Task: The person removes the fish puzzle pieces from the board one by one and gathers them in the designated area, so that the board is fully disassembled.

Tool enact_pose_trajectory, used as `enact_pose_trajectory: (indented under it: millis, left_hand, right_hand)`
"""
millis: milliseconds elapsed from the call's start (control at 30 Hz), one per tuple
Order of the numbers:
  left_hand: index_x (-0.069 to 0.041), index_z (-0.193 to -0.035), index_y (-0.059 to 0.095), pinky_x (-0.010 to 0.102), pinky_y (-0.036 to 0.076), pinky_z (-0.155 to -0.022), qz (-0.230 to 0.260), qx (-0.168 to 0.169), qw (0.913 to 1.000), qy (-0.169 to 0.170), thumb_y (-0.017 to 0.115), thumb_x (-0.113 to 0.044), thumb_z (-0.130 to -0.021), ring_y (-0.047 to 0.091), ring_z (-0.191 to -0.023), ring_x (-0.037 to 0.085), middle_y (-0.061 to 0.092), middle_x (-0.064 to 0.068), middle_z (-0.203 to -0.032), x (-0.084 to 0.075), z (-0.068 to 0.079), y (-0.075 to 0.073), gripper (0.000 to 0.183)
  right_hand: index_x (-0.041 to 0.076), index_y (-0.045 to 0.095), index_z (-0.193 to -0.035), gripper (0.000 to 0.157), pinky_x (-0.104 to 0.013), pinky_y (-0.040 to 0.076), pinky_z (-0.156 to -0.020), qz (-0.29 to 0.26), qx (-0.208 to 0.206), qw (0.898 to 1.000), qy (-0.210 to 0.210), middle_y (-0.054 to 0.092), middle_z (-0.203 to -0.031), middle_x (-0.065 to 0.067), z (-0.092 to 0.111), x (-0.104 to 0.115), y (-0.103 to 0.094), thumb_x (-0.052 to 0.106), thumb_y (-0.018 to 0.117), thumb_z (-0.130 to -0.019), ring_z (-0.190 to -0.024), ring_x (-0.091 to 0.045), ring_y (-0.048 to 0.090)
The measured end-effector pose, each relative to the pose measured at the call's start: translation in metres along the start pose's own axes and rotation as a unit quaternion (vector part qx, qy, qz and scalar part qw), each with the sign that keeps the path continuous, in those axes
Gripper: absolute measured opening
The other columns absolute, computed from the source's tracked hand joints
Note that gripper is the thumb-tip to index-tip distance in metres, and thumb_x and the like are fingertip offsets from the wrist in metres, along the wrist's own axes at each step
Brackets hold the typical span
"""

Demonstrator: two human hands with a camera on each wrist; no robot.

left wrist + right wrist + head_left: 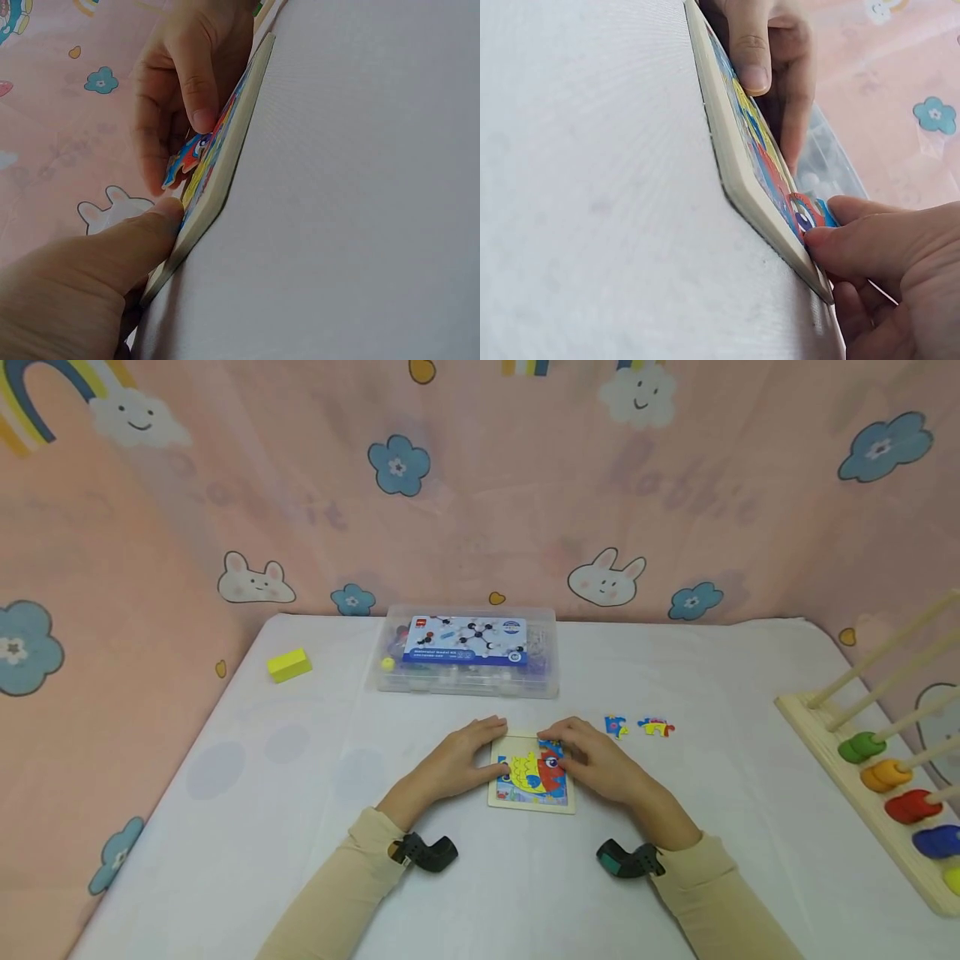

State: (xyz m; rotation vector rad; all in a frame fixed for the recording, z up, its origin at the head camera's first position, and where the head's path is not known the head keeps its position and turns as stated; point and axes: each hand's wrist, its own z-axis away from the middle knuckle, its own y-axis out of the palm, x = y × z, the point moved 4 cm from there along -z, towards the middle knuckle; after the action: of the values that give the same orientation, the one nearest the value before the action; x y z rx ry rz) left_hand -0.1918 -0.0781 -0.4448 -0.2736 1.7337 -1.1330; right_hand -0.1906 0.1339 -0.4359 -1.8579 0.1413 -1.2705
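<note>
A small wooden fish puzzle board lies on the white cloth, its tray partly filled with yellow, red and blue pieces. My left hand holds the board at its left side, thumb over the pieces and fingers along the edge. Between thumb and fingers, my right hand pinches a red and blue puzzle piece with the fish's eye. That piece is tilted up over the board's top right part in the left wrist view. Two loose puzzle pieces, one blue and one multicoloured, lie beyond the right hand.
Behind the board sits a clear plastic molecular model kit box. A yellow block lies at the back left. Along the right edge stands a wooden peg rack with coloured beads. Patterned pink fabric hangs around the table.
</note>
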Motion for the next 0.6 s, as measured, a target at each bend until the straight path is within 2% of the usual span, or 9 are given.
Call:
enact_pose_trajectory:
  millis: [333,600]
  left_hand:
    - [-0.005,-0.140,0.046,0.038,0.028,-0.117,-0.004,0.001,1.0000,0.002,0.068,-0.036,-0.087,0.034,-0.140,0.021,0.043,0.007,-0.148,0.0000,-0.0006,-0.0003,0.065]
    - [-0.004,-0.140,0.046,0.037,0.028,-0.117,-0.007,0.000,1.0000,0.003,0.068,-0.036,-0.087,0.034,-0.140,0.022,0.043,0.007,-0.147,0.0014,-0.0005,0.0006,0.065]
  right_hand:
    - [0.007,0.061,-0.124,0.034,-0.048,0.047,-0.100,-0.011,-0.022,1.000,0.019,0.059,-0.121,-0.007,0.0003,-0.0017,-0.0023,0.005,0.061,-0.091,-0.116,-0.025,0.054]
    - [0.007,0.062,-0.123,0.033,-0.051,0.046,-0.100,-0.007,-0.037,0.999,0.017,0.061,-0.120,-0.008,-0.0009,-0.0015,-0.0053,0.008,0.063,-0.090,-0.116,-0.027,0.055]
